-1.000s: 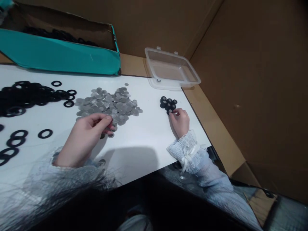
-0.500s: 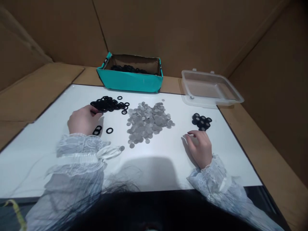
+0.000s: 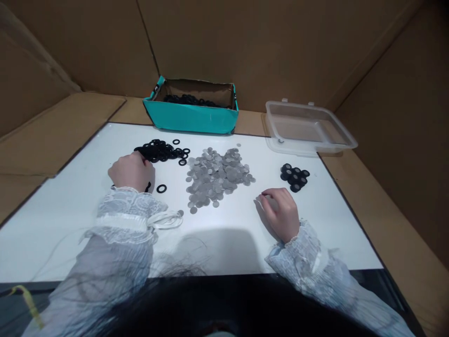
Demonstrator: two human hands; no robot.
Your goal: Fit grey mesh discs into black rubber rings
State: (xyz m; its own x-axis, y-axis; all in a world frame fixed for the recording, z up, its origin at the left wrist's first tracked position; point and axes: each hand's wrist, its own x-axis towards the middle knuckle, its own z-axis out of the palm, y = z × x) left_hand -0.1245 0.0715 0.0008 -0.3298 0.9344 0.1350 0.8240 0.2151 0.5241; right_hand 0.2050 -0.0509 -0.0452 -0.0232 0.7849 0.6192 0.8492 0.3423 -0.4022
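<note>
My left hand (image 3: 131, 171) lies knuckles up at the near-left edge of a pile of black rings (image 3: 163, 150), its fingers curled under. Whatever those fingers hold is hidden. Loose rings are partly covered by that hand and its cuff; one black ring (image 3: 162, 188) rests in plain sight just to the right. My right hand (image 3: 282, 213) is closed over the white board, thumb and forefinger tips together. Anything between them is too small to make out. Beyond it sits a cluster of black rings with grey discs in them (image 3: 295, 177). Between both hands spreads a heap of grey discs (image 3: 217, 178).
At the back, a teal box (image 3: 191, 118) contains more black rings. A clear plastic container (image 3: 308, 147) stands at the back right. Cardboard walls (image 3: 280, 47) enclose the white board (image 3: 224, 220) at the back and sides.
My left hand has moved slightly right, now covering the loose rings near its wrist. My right hand has shifted left, away from the filled rings, and its thumb and forefinger have come together.
</note>
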